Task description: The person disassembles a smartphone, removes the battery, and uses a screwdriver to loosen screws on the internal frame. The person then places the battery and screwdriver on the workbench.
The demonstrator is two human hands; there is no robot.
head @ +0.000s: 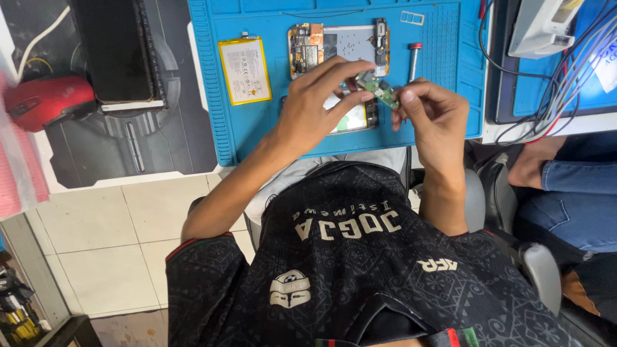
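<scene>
Both my hands hold a small green circuit board (pixel 379 88) above the blue work mat (pixel 257 128). My left hand (pixel 318 106) pinches its upper left end with fingertips. My right hand (pixel 434 112) grips its lower right end. Beyond my hands lies an opened phone (pixel 337 46) with its inner boards exposed. A second flat phone part (pixel 350 119) lies under my left hand, partly hidden.
A white-and-yellow battery (pixel 244 69) lies on the mat's left. A red-capped screwdriver (pixel 414 59) stands to the right. A red mouse (pixel 42 103) and a dark box (pixel 119 51) sit at far left. Cables (pixel 546 96) and another person's jeans-clad leg (pixel 572 193) are at right.
</scene>
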